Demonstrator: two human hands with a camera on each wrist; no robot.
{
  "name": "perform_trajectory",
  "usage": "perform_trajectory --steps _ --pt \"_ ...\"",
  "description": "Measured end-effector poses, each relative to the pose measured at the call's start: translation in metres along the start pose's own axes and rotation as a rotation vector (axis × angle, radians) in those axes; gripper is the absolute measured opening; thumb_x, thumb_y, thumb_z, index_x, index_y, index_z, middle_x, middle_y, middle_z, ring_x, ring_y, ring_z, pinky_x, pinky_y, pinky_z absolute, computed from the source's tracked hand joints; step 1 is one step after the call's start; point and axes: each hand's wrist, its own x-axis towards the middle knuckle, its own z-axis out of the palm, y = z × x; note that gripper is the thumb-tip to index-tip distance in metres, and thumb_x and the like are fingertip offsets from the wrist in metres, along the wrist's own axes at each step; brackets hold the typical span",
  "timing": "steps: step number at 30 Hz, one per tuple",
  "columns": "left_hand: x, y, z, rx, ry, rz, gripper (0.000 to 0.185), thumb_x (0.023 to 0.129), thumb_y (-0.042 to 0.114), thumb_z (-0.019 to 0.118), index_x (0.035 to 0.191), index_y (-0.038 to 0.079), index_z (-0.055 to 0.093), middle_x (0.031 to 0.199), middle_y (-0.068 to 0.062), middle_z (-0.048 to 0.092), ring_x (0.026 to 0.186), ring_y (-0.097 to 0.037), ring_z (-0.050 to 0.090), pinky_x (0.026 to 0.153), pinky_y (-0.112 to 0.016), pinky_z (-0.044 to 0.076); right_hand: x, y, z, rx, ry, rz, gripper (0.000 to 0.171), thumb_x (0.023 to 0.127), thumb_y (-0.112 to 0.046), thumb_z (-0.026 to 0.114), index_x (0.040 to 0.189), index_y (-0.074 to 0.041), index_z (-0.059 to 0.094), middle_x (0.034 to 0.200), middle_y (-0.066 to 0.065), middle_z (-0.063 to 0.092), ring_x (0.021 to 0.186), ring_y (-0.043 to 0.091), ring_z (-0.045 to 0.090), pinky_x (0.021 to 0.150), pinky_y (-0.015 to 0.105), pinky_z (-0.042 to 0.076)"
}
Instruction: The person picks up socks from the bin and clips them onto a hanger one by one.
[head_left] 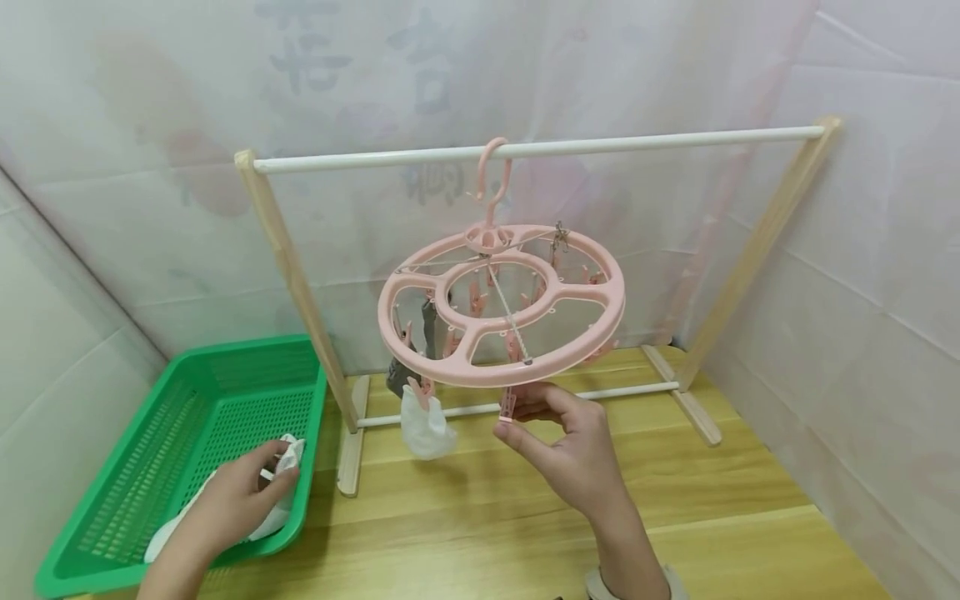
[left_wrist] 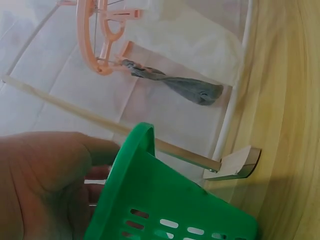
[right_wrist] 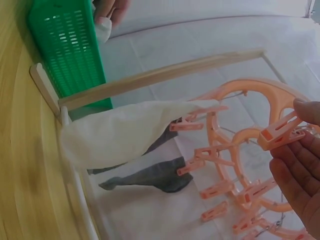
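A round pink clip hanger (head_left: pixel 611 287) hangs from a white rod, with pink clothespins all around it. My right hand (head_left: pixel 581 454) pinches one pink clothespin (right_wrist: pixel 280 132) at the hanger's near side; nothing shows in its jaws. Over the green basket (head_left: pixel 315 467), my left hand (head_left: pixel 236 500) holds a bunched white sock (head_left: pixel 292 454) between thumb and fingers. More white cloth (head_left: pixel 161 537) lies beneath that hand, partly hidden. On the hanger's left side hang a white sock (head_left: pixel 426 427) and grey socks (right_wrist: pixel 150 175), each held by clothespins.
The drying stand has wooden legs (head_left: pixel 296 287), a white top rod (head_left: pixel 637 148) and a lower rod (head_left: pixel 630 390). It stands on a wood-grain table (head_left: pixel 465 533). Pale printed fabric (head_left: pixel 187 100) surrounds the table at the back and sides.
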Motion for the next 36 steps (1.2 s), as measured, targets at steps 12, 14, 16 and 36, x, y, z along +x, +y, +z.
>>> perform_trajectory --steps 12,14,16,36 --pt "-0.013 0.034 -0.002 0.153 0.523 0.225 0.029 0.098 0.012 0.063 0.126 0.005 0.061 0.102 -0.009 0.071 0.077 -0.019 0.067 0.058 -0.028 0.055 -0.001 -0.001 0.001 -0.003 0.0 0.001 0.025 0.082 -0.006 0.082 0.104 -0.011 0.072 0.09 -0.002 0.072 0.084 0.014 0.071 0.077 0.029 0.059" --pt "-0.015 0.044 -0.002 0.146 0.594 0.263 0.027 0.096 0.011 0.067 0.121 0.008 0.063 0.099 -0.004 0.071 0.074 -0.013 0.065 0.057 -0.02 0.052 -0.001 -0.001 0.0 -0.004 0.002 0.0 0.025 0.082 -0.006 0.082 0.104 -0.011 0.072 0.09 -0.003 0.072 0.084 0.014 0.071 0.076 0.029 0.059" --pt "-0.016 0.054 -0.002 0.13 0.653 0.316 0.023 0.093 0.009 0.071 0.115 0.009 0.066 0.097 -0.002 0.072 0.074 -0.008 0.062 0.057 -0.015 0.05 -0.001 -0.001 0.0 -0.005 0.003 -0.001 0.025 0.082 -0.006 0.082 0.104 -0.011 0.072 0.09 -0.003 0.072 0.084 0.014 0.071 0.077 0.029 0.059" --pt "-0.004 0.125 0.034 -0.251 0.557 0.673 0.032 0.091 -0.005 0.067 0.115 0.015 0.072 0.093 0.005 0.068 0.074 -0.005 0.052 0.063 -0.018 0.044 0.0 -0.003 0.002 -0.017 0.01 -0.021 0.024 0.083 -0.004 0.08 0.104 -0.009 0.07 0.09 -0.003 0.071 0.086 0.014 0.071 0.078 0.028 0.059"
